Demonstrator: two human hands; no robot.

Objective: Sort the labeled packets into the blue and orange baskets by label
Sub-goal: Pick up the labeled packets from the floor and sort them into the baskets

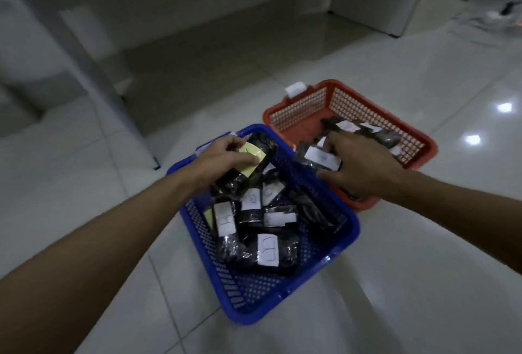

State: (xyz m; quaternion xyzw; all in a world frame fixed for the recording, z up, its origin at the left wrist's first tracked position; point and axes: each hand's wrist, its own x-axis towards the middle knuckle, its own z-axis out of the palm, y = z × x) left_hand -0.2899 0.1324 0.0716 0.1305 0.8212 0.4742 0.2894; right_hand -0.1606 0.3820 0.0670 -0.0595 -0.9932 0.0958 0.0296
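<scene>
Blue basket [343, 229] left, B-labeled packets [267, 250] inside. Left hand [223, 157] over far corner, fingers clamped on yellow-labeled packet [245, 165]. Right hand [358, 164] beside it, fingers curled on A-labeled packet [319, 157] at orange basket [421, 138] near rim; more packets beyond fingertips.

Dim, cool indoor light leaves the upper background murky and soft, small ceiling lamps glare as white spots on the glossy tiled floor [423, 254] toward its right edge, the wide lens bends lines near the corners, and the whole view is slightly blurred.
</scene>
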